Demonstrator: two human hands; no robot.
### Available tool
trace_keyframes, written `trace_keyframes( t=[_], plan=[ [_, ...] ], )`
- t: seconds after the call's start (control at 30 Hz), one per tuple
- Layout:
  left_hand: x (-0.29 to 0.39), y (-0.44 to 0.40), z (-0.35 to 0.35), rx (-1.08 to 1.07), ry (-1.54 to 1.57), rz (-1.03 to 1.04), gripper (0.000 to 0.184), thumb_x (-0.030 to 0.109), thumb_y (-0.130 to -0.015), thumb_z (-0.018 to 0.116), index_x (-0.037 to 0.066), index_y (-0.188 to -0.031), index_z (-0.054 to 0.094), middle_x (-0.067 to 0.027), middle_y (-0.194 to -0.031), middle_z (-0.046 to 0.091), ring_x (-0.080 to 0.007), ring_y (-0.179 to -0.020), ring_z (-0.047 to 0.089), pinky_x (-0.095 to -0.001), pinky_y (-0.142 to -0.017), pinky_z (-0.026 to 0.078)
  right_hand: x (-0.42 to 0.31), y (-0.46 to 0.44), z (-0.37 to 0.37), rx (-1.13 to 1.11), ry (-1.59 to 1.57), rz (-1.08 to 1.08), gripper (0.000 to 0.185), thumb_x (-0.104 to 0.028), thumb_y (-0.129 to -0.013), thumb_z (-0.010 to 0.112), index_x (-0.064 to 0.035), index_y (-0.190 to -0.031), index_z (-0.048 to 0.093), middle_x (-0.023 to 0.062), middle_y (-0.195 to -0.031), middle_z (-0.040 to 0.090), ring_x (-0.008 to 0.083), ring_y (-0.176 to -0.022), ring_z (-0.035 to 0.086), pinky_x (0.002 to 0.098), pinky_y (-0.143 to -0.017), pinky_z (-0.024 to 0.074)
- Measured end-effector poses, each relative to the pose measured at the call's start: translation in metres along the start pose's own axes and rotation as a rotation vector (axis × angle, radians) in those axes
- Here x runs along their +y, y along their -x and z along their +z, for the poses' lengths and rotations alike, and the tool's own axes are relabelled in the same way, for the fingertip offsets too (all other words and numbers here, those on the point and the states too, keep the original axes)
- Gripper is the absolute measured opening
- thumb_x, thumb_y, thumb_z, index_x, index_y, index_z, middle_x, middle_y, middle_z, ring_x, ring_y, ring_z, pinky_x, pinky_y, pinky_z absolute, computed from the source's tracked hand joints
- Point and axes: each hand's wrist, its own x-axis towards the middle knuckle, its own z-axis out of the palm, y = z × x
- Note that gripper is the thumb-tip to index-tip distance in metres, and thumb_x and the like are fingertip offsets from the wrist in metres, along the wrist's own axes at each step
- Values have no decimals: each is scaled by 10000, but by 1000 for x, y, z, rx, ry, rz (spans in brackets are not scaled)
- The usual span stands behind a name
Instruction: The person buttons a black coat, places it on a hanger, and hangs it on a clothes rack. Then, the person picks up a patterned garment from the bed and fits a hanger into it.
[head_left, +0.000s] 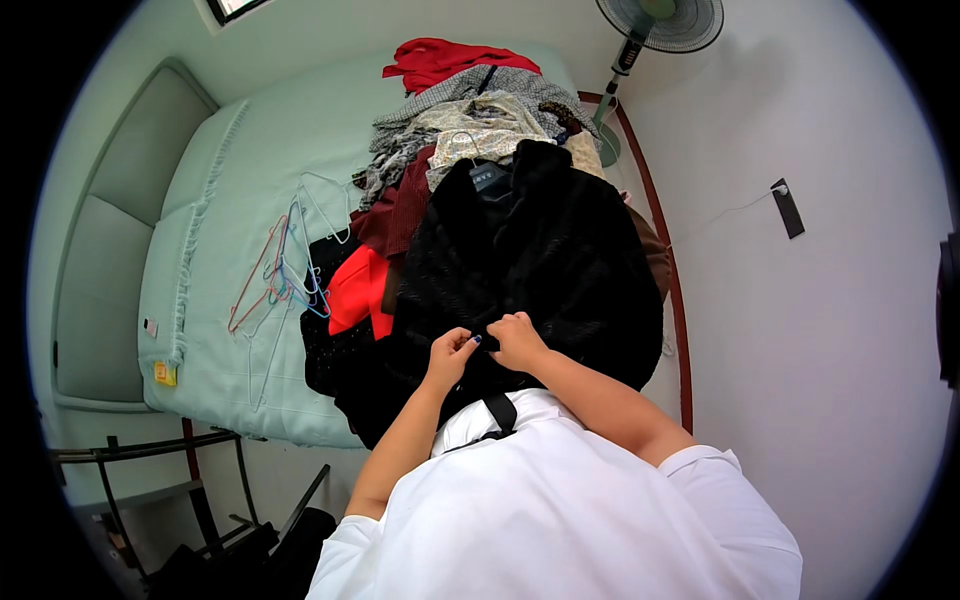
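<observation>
A black furry coat (560, 260) lies spread at the near end of the bed, its collar pointing away from me and a hanger hook showing at the neck. My left hand (455, 352) is closed at the coat's front edge, thumb and fingers pinched together. Close beside it on the right, my right hand (515, 340) has its fingers curled on the coat's front. What lies between the fingertips is too small and dark to make out, apart from the black fabric around them.
Piled clothes, including a red garment (455, 62) and a bright red piece (360, 290), lie beyond and left of the coat. Several hangers (290, 255) lie on the green bedspread (215, 370). A fan (660, 20) stands at the far right, near the wall.
</observation>
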Motion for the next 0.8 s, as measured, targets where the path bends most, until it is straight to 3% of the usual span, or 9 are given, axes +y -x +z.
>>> trace_keyframes(
  t=[0.37,0.63,0.7,0.8],
  plan=[
    [7,1,0,-30,-107,54,102,56,-777,627,-20,-806,564,30,-660,520,-25,-607,442,-179,-544,364,2,3,-2,88,47,-85,230,-162,-549,720,-79,-692,561,58,-712,573,222,-781,528,348,-747,373],
    [33,-4,2,-11,-77,13,168,71,-755,640,-42,-868,589,-8,-682,589,-40,-617,497,-188,-569,414,-8,3,-12,336,55,-164,300,-152,-577,712,-69,-805,534,62,-799,538,223,-809,515,347,-761,369],
    [39,-2,-2,-97,-303,92,217,64,-727,654,-48,-901,588,-24,-713,603,-65,-632,520,-203,-597,436,-6,5,-12,310,45,-170,289,-144,-582,707,-67,-803,536,62,-786,537,228,-807,518,349,-759,371],
    [44,1,-6,-117,-396,227,238,46,-696,658,-43,-905,586,-66,-725,606,-110,-634,542,-226,-594,442,-5,4,-9,268,17,-163,265,-132,-590,700,-64,-786,535,65,-762,536,239,-795,523,353,-750,377]
  ],
)
